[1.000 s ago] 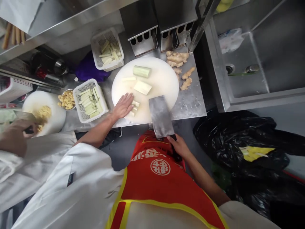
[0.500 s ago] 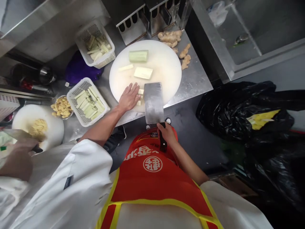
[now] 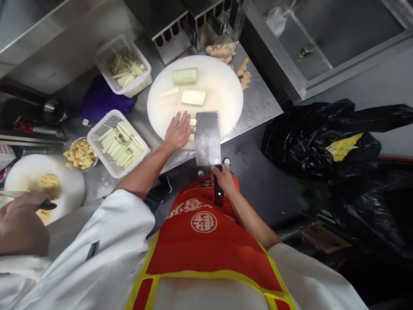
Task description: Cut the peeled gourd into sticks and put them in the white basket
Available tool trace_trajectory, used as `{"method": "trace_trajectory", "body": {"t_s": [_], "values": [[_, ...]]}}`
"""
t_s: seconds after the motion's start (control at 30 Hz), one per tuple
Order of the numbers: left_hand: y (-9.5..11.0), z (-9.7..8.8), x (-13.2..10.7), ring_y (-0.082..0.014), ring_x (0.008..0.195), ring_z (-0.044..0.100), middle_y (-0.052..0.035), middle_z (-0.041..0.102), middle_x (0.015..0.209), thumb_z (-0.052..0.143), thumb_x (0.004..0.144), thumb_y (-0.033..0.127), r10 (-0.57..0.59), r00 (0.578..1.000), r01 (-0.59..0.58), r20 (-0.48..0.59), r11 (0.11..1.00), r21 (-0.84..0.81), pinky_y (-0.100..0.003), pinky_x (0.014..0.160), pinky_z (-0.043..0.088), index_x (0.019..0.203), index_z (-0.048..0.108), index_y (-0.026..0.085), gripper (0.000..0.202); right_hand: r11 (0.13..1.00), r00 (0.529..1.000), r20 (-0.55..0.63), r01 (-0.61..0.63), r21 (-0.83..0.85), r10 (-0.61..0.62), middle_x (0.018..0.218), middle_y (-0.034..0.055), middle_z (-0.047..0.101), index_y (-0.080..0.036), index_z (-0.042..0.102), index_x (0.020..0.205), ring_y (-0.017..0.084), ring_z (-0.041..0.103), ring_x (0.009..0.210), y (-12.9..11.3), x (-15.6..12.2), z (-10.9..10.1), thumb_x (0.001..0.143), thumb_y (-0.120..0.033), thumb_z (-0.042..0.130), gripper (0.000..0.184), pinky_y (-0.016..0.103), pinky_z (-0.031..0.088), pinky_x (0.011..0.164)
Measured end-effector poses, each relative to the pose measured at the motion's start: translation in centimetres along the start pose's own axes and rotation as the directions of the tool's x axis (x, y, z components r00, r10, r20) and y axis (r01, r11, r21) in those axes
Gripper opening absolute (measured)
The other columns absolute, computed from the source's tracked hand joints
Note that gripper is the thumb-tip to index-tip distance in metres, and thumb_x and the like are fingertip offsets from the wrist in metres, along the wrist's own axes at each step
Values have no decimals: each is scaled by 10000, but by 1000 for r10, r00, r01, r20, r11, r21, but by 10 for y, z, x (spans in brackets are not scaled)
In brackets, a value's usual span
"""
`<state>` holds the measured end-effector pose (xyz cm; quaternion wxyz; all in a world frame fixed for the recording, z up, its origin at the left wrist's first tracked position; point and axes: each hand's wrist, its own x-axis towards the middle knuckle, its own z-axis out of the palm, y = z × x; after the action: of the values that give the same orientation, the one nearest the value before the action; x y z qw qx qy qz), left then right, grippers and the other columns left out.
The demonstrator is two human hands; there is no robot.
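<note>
On the near part of a round white cutting board (image 3: 222, 82), my left hand (image 3: 178, 130) lies flat with its fingers stretched out. Its right side touches pale cut vegetable strips (image 3: 192, 122), partly hidden by a cleaver (image 3: 208, 135). The wide blade lies over the board's near edge, beside my left hand. My right hand (image 3: 223, 178) is wrapped round the black handle, in front of the red apron. Farther up the board are a pale green vegetable chunk (image 3: 185, 76), a whitish cut block (image 3: 193, 97) and a thin strip (image 3: 168, 93).
Left of the board stand two white baskets, one (image 3: 93, 140) with neat strips, the other (image 3: 146, 82) with loose pieces. Ginger (image 3: 222, 51) lies at the back right. A co-worker's hand (image 3: 24, 206) holds a knife at another board (image 3: 75, 185). Black bags (image 3: 290, 137) stand right.
The view has shifted slightly. My hands and the cleaver keep nearly the same place on the board. The co-worker's hand and knife at the left have moved.
</note>
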<state>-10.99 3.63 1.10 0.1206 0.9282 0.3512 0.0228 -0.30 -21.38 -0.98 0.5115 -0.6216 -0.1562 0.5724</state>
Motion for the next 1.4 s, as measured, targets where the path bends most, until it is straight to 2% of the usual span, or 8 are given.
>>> {"method": "trace_trajectory", "body": {"t_s": [0.3,0.47,0.8,0.93,1.07,1.13,1.27,1.4], "values": [[-5,6,2,-317,1588,123,-95,256,1689,112,1008,660,22,999,-24,-24,996,-82,-519,1291,115,1612,299,165,803,996,1000,-29,-9,-85,7,512,-52,524,-268,431,791,137,485,386,-4,-4,17,857,-627,582,395,265,404,378],[-6,7,3,-329,1588,114,-97,245,1692,110,1008,662,11,1000,-11,-1,998,-69,-516,1291,102,1617,285,154,813,998,999,-43,-20,-61,18,531,-56,522,-268,422,800,137,475,387,-6,2,26,825,-668,594,436,275,409,380],[-4,6,1,-314,1592,101,-103,217,1699,118,1006,671,37,999,-37,-8,996,-77,-504,1298,50,1627,255,160,816,985,999,5,42,-165,-42,518,-40,547,-273,426,799,157,521,390,0,2,37,888,-588,562,355,279,410,374],[-23,-1,5,-280,1594,104,-70,186,1710,67,1005,667,-2,1000,3,9,986,-168,-489,1301,84,1645,187,212,794,989,999,-6,38,-144,-39,535,-49,551,-271,423,816,141,513,389,-3,9,41,881,-577,584,352,263,417,367],[-54,-8,10,-237,1595,112,-41,190,1711,-14,1015,600,-139,986,111,-88,957,-269,-468,1296,142,1655,105,275,727,991,1000,-2,24,-132,-24,528,-57,539,-272,414,810,131,493,377,-5,9,41,871,-584,588,363,255,408,353],[-60,-7,9,-247,1595,106,-41,201,1708,19,1017,615,-119,990,97,-70,962,-256,-480,1297,128,1654,117,280,726,992,1000,-4,15,-124,-15,523,-61,534,-271,414,814,129,492,374,-5,9,42,862,-601,592,378,252,412,354],[-50,3,2,-279,1597,73,-50,178,1713,101,1010,667,-19,999,25,34,980,-196,-501,1298,42,1646,181,248,765,993,1000,-16,15,-116,-17,536,-66,536,-268,415,819,130,498,371,-5,6,42,852,-604,601,385,250,398,349],[-39,6,-3,-285,1598,57,-67,151,1717,112,1012,662,-37,999,43,39,985,-169,-504,1294,13,1648,174,221,776,988,1000,-16,23,-153,-26,532,-53,538,-263,424,813,135,516,384,-3,-1,42,869,-587,592,369,250,407,366]]}}
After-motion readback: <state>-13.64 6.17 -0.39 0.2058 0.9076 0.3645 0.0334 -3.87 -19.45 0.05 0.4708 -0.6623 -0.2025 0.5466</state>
